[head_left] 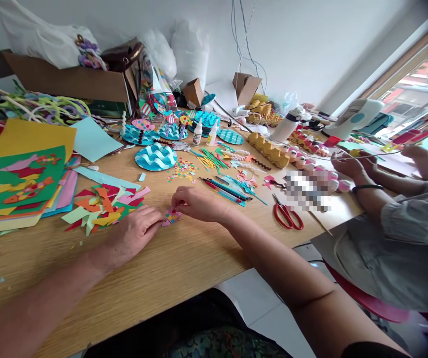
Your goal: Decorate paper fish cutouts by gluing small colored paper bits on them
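Head view, left to right. Left of the left hand: heap of cut coloured paper scraps (pixel 104 206) on the wooden tabletop (pixel 169 268). Left hand (pixel 134 233) lies flat, fingers loosely spread, fingertips pinning the near edge of a small pink paper piece dotted with coloured confetti (pixel 171 217). Right hand (pixel 199 204) is curled, fingertips pinched narrow on the piece's far edge; the piece lies flat between both hands. Judgement: very light, thin, floppy, creases and tears easily; dots may shed if the glue is wet, so grip the bare edges. Right of the right hand: red-handled scissors (pixel 287 216); beyond, another person's hands (pixel 348 164).
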Action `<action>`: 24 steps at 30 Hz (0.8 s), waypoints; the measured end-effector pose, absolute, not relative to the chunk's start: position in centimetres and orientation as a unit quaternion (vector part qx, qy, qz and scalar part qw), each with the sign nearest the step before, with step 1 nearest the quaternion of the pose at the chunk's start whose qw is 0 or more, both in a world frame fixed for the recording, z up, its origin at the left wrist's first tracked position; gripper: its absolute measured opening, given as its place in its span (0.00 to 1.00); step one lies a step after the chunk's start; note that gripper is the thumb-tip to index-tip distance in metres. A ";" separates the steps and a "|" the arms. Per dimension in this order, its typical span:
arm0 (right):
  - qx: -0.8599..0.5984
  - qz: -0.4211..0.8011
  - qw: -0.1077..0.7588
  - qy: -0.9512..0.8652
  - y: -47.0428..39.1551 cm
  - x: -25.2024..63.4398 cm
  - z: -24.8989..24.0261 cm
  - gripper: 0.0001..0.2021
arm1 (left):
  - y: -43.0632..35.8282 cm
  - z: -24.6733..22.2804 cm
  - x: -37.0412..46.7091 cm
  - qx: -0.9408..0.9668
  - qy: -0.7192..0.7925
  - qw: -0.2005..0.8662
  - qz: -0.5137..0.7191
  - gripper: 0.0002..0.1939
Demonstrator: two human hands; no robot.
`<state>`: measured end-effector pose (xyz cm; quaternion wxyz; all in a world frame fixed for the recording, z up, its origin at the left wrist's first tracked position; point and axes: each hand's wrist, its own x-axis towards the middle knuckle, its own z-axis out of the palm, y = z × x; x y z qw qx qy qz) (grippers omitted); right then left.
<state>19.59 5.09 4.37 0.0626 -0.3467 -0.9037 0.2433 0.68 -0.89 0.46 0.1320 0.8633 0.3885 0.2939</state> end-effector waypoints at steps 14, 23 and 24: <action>-0.348 0.200 0.006 -0.916 4.7 19.0 4.4 0.11 | -0.8 0.1 0.7 0.879 0.382 0.101 0.268 0.13; -0.354 0.183 -0.014 -0.917 4.6 18.7 4.5 0.11 | -0.7 -0.2 0.6 0.880 0.380 0.100 0.267 0.14; -0.354 0.183 -0.014 -0.917 4.6 18.7 4.5 0.11 | -0.6 -0.3 0.6 0.881 0.378 0.099 0.267 0.14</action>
